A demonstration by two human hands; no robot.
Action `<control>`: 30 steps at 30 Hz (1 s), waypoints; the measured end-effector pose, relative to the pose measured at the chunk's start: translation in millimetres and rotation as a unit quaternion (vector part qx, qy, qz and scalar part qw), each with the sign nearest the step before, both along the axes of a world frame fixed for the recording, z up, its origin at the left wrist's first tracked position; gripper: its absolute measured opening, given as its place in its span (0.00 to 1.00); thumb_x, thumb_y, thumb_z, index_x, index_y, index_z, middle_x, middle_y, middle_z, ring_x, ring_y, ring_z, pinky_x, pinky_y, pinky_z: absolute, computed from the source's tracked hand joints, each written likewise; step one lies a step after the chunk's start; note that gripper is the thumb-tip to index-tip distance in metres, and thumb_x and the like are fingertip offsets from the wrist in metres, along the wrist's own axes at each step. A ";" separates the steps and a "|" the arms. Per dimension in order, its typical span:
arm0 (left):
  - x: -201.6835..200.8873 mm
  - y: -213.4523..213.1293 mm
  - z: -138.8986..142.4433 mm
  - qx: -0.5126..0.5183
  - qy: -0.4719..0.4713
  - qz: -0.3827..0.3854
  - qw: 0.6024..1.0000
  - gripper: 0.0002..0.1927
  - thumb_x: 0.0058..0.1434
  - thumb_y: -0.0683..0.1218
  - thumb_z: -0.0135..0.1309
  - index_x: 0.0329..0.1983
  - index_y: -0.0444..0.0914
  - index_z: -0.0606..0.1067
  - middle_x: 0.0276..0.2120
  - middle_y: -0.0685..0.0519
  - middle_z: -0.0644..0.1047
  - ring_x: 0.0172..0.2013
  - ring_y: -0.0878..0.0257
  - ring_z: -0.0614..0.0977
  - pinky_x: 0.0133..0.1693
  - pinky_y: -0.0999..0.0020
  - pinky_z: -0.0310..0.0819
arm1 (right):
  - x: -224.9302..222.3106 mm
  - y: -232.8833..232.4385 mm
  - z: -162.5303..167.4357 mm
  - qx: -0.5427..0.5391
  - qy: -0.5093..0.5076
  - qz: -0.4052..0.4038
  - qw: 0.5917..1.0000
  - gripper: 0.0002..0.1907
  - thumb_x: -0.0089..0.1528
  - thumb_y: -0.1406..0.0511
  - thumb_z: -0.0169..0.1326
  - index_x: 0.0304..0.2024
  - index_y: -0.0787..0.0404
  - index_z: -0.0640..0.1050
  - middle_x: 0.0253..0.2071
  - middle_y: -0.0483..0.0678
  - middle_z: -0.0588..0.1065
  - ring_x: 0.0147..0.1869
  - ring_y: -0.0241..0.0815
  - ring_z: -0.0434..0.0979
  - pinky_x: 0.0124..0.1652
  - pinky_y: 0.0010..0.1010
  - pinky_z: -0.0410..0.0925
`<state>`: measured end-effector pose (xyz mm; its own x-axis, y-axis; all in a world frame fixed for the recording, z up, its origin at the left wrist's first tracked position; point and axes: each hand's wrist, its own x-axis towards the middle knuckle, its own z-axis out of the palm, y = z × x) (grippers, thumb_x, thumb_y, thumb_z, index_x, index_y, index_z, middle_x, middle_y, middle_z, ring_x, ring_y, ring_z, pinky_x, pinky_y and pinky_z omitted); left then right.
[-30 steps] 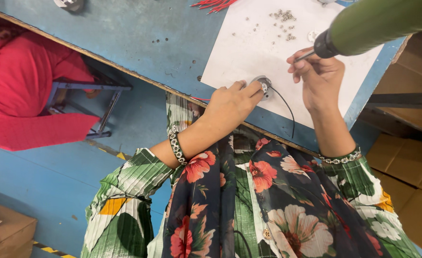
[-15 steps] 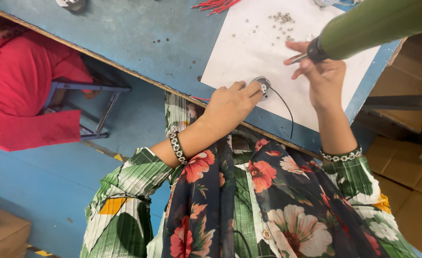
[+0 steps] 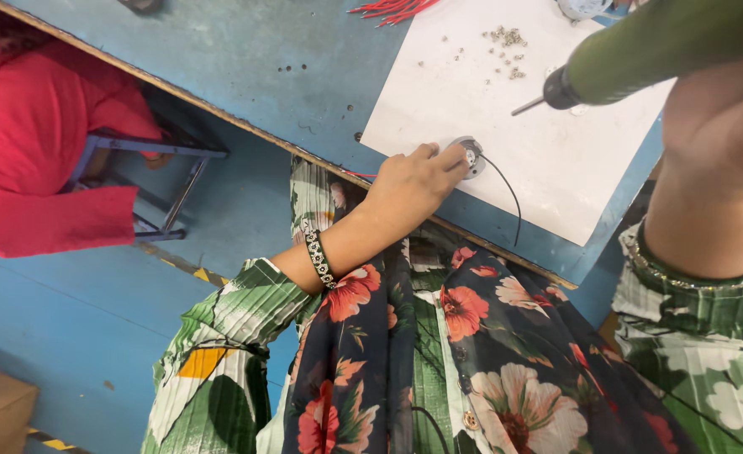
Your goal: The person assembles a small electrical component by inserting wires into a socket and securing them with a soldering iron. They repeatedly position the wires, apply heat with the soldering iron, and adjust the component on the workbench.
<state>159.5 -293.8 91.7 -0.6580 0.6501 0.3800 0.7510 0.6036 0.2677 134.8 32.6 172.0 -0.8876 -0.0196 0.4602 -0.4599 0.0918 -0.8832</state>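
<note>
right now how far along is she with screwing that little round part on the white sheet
Done: the small round part with its black wire lies on the white sheet, steadied by the left hand. In hand: the right hand holds the green screwdriver raised, its tip off the part. Left: loose screws lie unused; whether any is already driven is too small to tell.

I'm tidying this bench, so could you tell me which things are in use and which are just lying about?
In use:
left hand on small round part
green screwdriver
white sheet
loose screws

Lying about:
red wires
blue stool
</note>
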 end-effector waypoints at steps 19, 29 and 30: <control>-7.0 -32.3 -7.4 0.006 0.032 0.006 0.999 0.03 0.57 0.43 0.55 0.34 0.45 0.76 0.40 0.60 0.72 0.36 0.63 0.79 0.25 0.68 0.75 | 6.4 -136.4 47.9 -0.026 0.125 0.132 0.983 0.49 0.57 0.27 0.37 0.48 0.66 0.66 0.35 0.51 0.66 0.25 0.48 0.72 0.28 0.36 0.73; -1.6 -32.3 -8.3 0.004 0.039 0.006 0.999 0.02 0.57 0.43 0.55 0.33 0.44 0.76 0.40 0.60 0.71 0.35 0.63 0.78 0.25 0.68 0.75 | 5.8 -141.7 50.5 -0.029 0.189 0.161 0.968 0.54 0.57 0.26 0.39 0.58 0.66 0.62 0.34 0.49 0.64 0.22 0.45 0.68 0.24 0.35 0.71; -1.8 -32.5 -8.4 0.006 0.034 0.005 0.999 0.02 0.56 0.43 0.55 0.33 0.44 0.76 0.40 0.60 0.72 0.35 0.63 0.78 0.25 0.68 0.75 | 4.4 -142.5 51.6 -0.030 0.190 0.167 0.967 0.54 0.57 0.26 0.40 0.58 0.66 0.62 0.33 0.48 0.64 0.22 0.44 0.68 0.24 0.35 0.71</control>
<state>157.6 -326.3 83.4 -0.6361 0.6393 0.4321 0.7622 0.6076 0.2232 139.2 -109.8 223.5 -0.6030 -0.2390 0.7611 -0.7473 -0.1645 -0.6438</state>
